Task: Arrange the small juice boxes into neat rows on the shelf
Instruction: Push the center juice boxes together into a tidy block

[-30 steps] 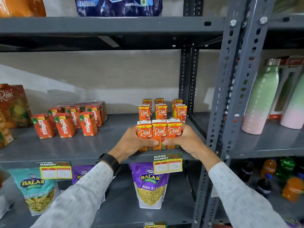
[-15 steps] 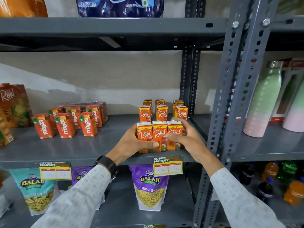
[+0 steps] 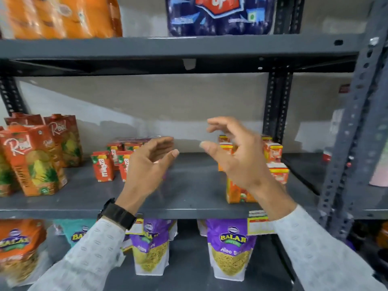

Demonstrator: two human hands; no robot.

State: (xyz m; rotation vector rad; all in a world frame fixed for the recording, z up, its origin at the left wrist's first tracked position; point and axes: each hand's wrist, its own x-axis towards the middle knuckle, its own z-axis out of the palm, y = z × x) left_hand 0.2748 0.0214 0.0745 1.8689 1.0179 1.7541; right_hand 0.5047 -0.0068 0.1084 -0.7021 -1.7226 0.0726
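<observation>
Change: both hands lifted off front Real juice boxes (image 3: 275, 172); view swung left.
Left hand (image 3: 150, 164): fingers apart, empty.
Right hand (image 3: 237, 156): fingers spread, empty.
Progress: Real rows look neat; Maaza boxes (image 3: 105, 165) likely next.

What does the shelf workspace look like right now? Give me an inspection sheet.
Surface: grey middle shelf, bare strip at its centre.
Job's things: small Real juice boxes in rows at the right, partly hidden by the right hand.
Clutter: Maaza boxes; tall Real cartons at the left.
Grippers: left hand and right hand open, holding nothing.
Cables: nothing seen.
Surroundings: Balaji snack bags below; blue bottle pack above.
</observation>
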